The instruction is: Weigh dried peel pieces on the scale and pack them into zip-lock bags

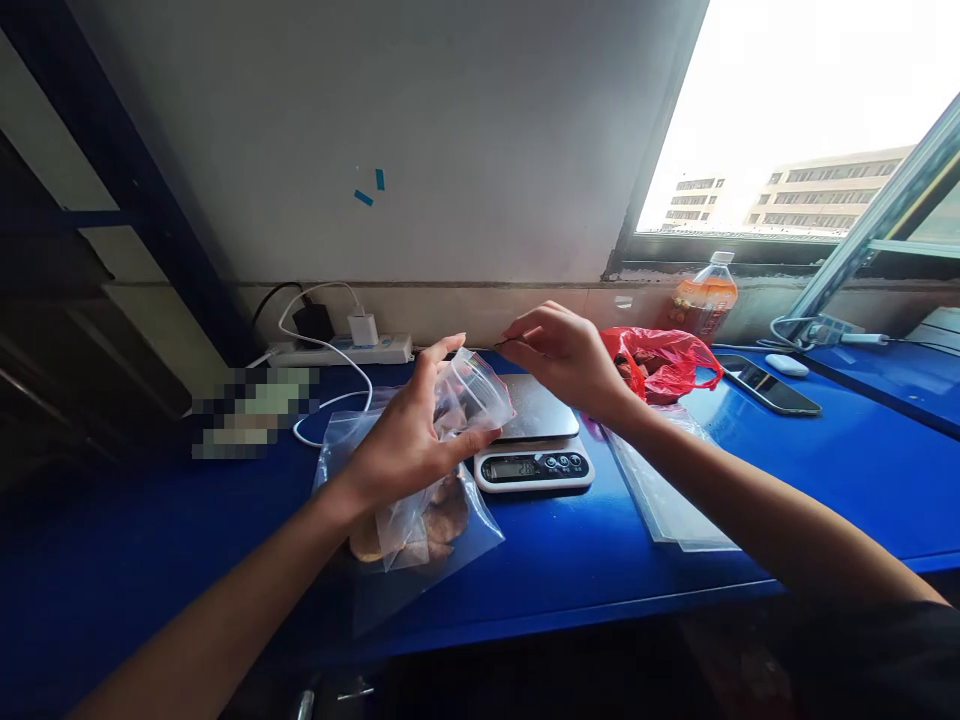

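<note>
My left hand (409,430) holds a clear zip bag (480,395), thumb and forefinger spread along its mouth. Pale brownish contents show faintly through the plastic. Just above and right of that mouth is my right hand (559,350), its fingertips pinched on a small dark, thin piece (508,341). Behind and below the hands stands a kitchen scale (534,470), its metal plate partly covered and its display lit. Under my left hand lies another clear bag (442,520) with brown, flat slices in it.
A red plastic bag (667,365) with dark reddish pieces sits beyond my right forearm, near flat clear bags (660,490). At the right are a phone (772,385), a white case (787,365) and a drink bottle (705,300). A power strip (375,350) with cables lies along the wall.
</note>
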{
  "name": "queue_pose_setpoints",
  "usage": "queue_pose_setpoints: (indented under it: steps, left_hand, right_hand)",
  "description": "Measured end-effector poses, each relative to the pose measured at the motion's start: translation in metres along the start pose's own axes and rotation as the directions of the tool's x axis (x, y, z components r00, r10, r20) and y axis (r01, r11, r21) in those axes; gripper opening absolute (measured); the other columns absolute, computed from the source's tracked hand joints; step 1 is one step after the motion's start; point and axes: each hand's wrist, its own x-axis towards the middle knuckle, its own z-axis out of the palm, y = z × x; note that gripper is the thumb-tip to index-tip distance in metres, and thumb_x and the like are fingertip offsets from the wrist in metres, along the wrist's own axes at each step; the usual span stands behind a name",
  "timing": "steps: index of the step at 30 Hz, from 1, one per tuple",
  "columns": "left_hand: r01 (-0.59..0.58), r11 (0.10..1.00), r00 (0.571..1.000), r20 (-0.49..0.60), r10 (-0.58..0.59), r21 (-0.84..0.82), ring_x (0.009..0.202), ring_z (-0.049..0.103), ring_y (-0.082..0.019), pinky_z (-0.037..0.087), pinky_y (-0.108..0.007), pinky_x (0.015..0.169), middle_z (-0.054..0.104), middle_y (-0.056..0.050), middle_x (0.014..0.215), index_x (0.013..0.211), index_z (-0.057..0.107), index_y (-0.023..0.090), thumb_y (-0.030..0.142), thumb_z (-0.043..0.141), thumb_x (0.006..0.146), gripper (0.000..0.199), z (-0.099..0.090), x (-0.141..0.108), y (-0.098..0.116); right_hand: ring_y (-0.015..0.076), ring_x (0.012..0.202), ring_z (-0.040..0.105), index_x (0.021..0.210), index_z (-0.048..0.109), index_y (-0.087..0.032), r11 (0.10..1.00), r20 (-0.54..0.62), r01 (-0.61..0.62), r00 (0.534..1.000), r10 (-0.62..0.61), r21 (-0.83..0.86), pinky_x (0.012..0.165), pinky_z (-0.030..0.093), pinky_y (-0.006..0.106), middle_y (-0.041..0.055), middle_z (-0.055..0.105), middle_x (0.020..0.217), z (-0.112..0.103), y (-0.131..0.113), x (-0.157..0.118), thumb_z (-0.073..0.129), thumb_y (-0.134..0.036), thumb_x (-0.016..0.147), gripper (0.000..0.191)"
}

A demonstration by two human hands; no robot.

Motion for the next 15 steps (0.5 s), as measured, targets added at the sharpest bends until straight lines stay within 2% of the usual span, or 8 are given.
queue_pose_setpoints:
  steps: [2, 4, 6, 8, 9, 12, 15]
  left_hand:
    - [0.017, 1.000, 1.000, -0.008, -0.017, 0.000, 0.128, 0.049, -0.038, 0.053, -0.051, 0.092, 0.045, -0.016, 0.142, 0.146, 0.023, 0.032, 0.047, 0.076, 0.074, 0.091, 0.003, 0.000, -0.001]
    - [-0.005, 1.000, 0.999, -0.049, 0.006, 0.011, 0.124, 0.054, -0.036, 0.051, -0.051, 0.096, 0.048, -0.015, 0.139, 0.146, 0.022, 0.032, 0.046, 0.078, 0.072, 0.094, 0.005, 0.000, -0.003]
    - [-0.019, 0.999, 0.995, -0.097, 0.023, 0.042, 0.119, 0.057, -0.034, 0.049, -0.053, 0.098, 0.050, -0.014, 0.136, 0.145, 0.024, 0.031, 0.046, 0.079, 0.072, 0.093, 0.006, 0.001, -0.004]
    - [-0.012, 0.998, 0.992, -0.126, 0.020, 0.069, 0.119, 0.057, -0.035, 0.048, -0.054, 0.099, 0.050, -0.015, 0.136, 0.145, 0.024, 0.030, 0.049, 0.078, 0.073, 0.091, 0.006, 0.000, -0.005]
    - [-0.006, 0.997, 0.991, -0.136, 0.017, 0.078, 0.121, 0.056, -0.036, 0.047, -0.055, 0.099, 0.049, -0.015, 0.136, 0.145, 0.024, 0.030, 0.050, 0.076, 0.074, 0.091, 0.007, 0.000, -0.004]
    - [0.007, 0.997, 0.993, -0.120, 0.002, 0.081, 0.126, 0.050, -0.038, 0.046, -0.057, 0.099, 0.043, -0.017, 0.141, 0.145, 0.023, 0.029, 0.054, 0.077, 0.072, 0.094, 0.008, -0.002, -0.001]
    - [0.048, 0.999, 0.999, -0.026, -0.047, 0.009, 0.126, 0.050, -0.039, 0.048, -0.056, 0.096, 0.039, -0.018, 0.144, 0.146, 0.018, 0.030, 0.054, 0.082, 0.063, 0.107, 0.011, -0.003, 0.002]
  right_hand:
    - [0.0128, 0.079, 0.064, 0.088, 0.065, -0.018, 1.000, 0.067, 0.011, 0.998, -0.013, 0.027, 0.074, 0.052, 0.026, 0.0026, 0.065, 0.088, -0.003, -0.022, -0.003, 0.059, -0.019, 0.085, 0.006]
    - [0.0147, 0.086, 0.064, 0.087, 0.066, -0.017, 0.997, 0.205, 0.076, 0.976, -0.068, -0.028, 0.081, 0.050, 0.029, 0.0037, 0.067, 0.090, -0.001, -0.037, -0.008, 0.057, -0.019, 0.088, 0.009]
    - [0.0159, 0.089, 0.061, 0.080, 0.066, -0.016, 0.990, 0.285, 0.120, 0.954, -0.095, -0.071, 0.085, 0.047, 0.032, 0.0051, 0.067, 0.091, 0.001, -0.046, -0.015, 0.051, -0.024, 0.094, 0.022]
    - [0.0161, 0.088, 0.058, 0.074, 0.064, -0.016, 0.991, 0.270, 0.111, 0.959, -0.085, -0.081, 0.083, 0.046, 0.032, 0.0060, 0.064, 0.089, 0.001, -0.050, -0.023, 0.040, -0.030, 0.101, 0.039]
    - [0.0159, 0.085, 0.056, 0.073, 0.064, -0.016, 0.991, 0.249, 0.104, 0.965, -0.080, -0.087, 0.080, 0.045, 0.032, 0.0058, 0.063, 0.087, 0.000, -0.051, -0.028, 0.038, -0.032, 0.102, 0.042]
    - [0.0134, 0.074, 0.052, 0.077, 0.065, -0.017, 0.990, 0.216, 0.114, 0.972, -0.093, -0.087, 0.069, 0.043, 0.027, 0.0029, 0.060, 0.078, -0.004, -0.049, -0.044, 0.052, -0.026, 0.094, 0.024]
    - [0.0083, 0.057, 0.045, 0.079, 0.064, -0.016, 1.000, 0.208, 0.015, 0.978, -0.013, -0.008, 0.053, 0.036, 0.022, -0.0016, 0.056, 0.066, -0.012, -0.041, -0.054, 0.055, -0.019, 0.089, 0.014]
